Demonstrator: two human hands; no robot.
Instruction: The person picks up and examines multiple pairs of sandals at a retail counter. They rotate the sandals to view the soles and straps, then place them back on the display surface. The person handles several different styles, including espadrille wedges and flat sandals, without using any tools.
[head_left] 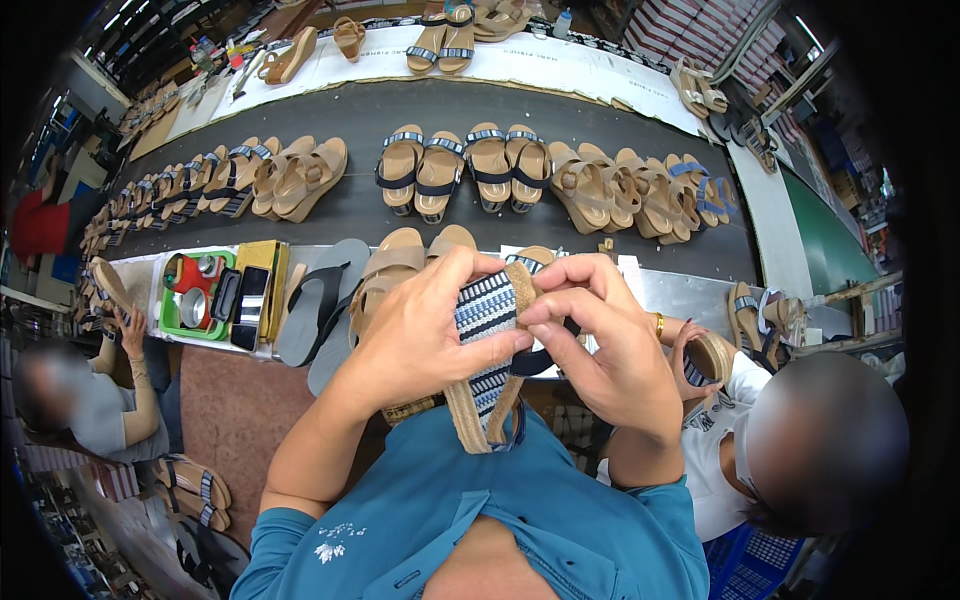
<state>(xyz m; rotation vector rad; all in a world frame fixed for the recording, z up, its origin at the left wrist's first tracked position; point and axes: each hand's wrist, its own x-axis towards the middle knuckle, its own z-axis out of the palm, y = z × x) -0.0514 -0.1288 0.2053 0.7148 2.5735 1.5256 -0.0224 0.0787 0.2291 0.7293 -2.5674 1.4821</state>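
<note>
A wedge sandal [487, 345] is tilted in front of my chest, its side covered in blue, black and white woven stripes and edged with tan braid. My left hand [425, 330] is closed around it, thumb across the stripes. At the braided edge, my right hand [600, 335] has its fingertips pinched together against the sandal; any small thing between them is too small to make out. A dark strap shows below the right fingers. Just beyond my hands, tan-strapped sandals [395, 260] and a partly hidden striped sandal [535, 257] rest on the near ledge.
A dark conveyor belt [370, 105] carries rows of sandals. Left on the ledge are a green basket [222, 338] with red containers, a phone [250, 305] and black flip-flops [325, 300]. A person [720, 440] at right holds a sandal; another [125, 390] works at left.
</note>
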